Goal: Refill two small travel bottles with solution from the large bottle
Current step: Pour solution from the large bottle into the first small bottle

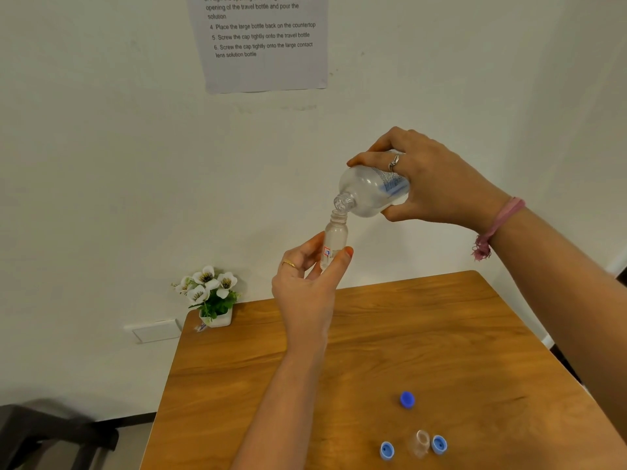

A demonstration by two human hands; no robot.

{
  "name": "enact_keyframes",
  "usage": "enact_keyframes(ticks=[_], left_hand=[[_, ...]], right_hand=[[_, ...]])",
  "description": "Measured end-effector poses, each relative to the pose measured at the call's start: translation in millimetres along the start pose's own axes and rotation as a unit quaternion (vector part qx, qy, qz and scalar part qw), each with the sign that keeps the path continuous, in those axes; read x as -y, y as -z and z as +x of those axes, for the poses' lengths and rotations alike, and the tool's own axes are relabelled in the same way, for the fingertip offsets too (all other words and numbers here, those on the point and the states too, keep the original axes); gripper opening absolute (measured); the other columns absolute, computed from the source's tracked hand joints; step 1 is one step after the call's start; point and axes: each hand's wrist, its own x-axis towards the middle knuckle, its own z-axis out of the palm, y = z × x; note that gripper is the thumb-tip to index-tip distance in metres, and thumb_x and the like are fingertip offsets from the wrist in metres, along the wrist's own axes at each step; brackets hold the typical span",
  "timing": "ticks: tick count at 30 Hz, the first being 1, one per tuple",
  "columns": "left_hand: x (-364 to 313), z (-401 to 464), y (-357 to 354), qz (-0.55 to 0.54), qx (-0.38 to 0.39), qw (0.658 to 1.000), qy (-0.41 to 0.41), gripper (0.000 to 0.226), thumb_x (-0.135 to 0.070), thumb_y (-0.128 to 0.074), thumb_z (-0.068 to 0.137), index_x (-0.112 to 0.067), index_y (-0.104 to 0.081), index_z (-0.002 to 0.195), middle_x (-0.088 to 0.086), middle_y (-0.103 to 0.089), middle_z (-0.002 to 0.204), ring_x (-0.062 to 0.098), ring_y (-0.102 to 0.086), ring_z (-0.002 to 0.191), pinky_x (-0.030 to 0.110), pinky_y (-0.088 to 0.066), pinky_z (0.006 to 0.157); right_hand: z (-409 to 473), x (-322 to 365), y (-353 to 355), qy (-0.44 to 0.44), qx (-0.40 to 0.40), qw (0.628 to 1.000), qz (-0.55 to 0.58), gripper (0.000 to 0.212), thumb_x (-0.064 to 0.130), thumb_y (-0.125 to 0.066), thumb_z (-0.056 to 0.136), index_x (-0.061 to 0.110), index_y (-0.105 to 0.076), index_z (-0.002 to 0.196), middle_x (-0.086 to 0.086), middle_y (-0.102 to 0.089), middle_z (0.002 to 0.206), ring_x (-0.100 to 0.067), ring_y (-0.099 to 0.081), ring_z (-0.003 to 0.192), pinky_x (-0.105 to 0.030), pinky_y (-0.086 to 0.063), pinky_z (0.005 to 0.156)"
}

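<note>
Three bottles are in view: one large bottle [371,191] and two small travel bottles. Three blue caps lie on the wooden table [271,351]: a dark blue cap [407,399] at about 5 o'clock in the picture, and two lighter blue caps, one [386,450] just left of the standing travel bottle [420,444] and the other [439,445] just beside it on the right. Both lighter caps lie with their hollow side showing.

The right hand [431,184], at about 2 o'clock, grips the large bottle, fingers curled over its top side and thumb under it. The bottle is tipped with its open neck pointing down to 7 o'clock, the mouth right at the mouth of the held travel bottle [334,240]. The left hand [305,286], near the centre, pinches that travel bottle by its lower part between thumb and fingers, holding it nearly upright above the far edge of the table. A ring shows on each hand, and a pink band [498,225] wraps the right wrist.

The large bottle is clear, and its liquid level cannot be made out. The held travel bottle is clear too; its fill is hard to tell. The standing travel bottle is uncapped, contents unclear.

A small pot of white flowers [212,293] sits at the table's far left corner, at 9 o'clock. A printed instruction sheet [261,42] hangs on the wall at 12 o'clock.
</note>
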Motion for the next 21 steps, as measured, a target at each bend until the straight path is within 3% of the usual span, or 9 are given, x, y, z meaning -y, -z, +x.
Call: enact_keyframes(ticks=[9, 15, 21], left_hand=[[2.5, 0.9, -0.1, -0.001, -0.005, 1.0, 0.0, 0.041, -0.008, -0.083, 0.07, -0.014, -0.068, 0.108, 0.002, -0.073, 0.103, 0.01, -0.07, 0.095, 0.017, -0.056, 0.076], [4.7, 1.0, -1.2, -0.004, -0.003, 1.0, 0.006, 0.043, -0.009, -0.083, 0.071, -0.012, -0.068, 0.111, 0.002, -0.073, 0.105, 0.014, -0.068, 0.099, 0.018, -0.056, 0.075], [8.8, -1.5, -2.1, 0.0, 0.002, 1.0, 0.01, 0.043, -0.01, -0.083, 0.071, -0.012, -0.068, 0.111, 0.001, -0.073, 0.104, 0.012, -0.068, 0.098, 0.014, -0.054, 0.071]], right_hand=[[-5.4, -4.5, -10.5, -0.047, 0.029, 0.996, 0.072, 0.074, 0.026, -0.081, 0.067, 0.023, -0.048, 0.133, -0.006, -0.051, 0.118, -0.019, -0.048, 0.105, -0.023, -0.039, 0.086], [-10.9, -5.2, -19.8, -0.076, 0.03, 0.987, 0.136, 0.073, 0.028, -0.08, 0.066, 0.026, -0.048, 0.132, -0.002, -0.05, 0.117, -0.01, -0.044, 0.101, -0.008, -0.033, 0.081], [-21.2, -0.1, -28.6, -0.113, 0.019, 0.974, 0.196, 0.07, 0.027, -0.082, 0.065, 0.028, -0.051, 0.128, -0.001, -0.052, 0.113, -0.013, -0.049, 0.1, -0.011, -0.041, 0.079]])
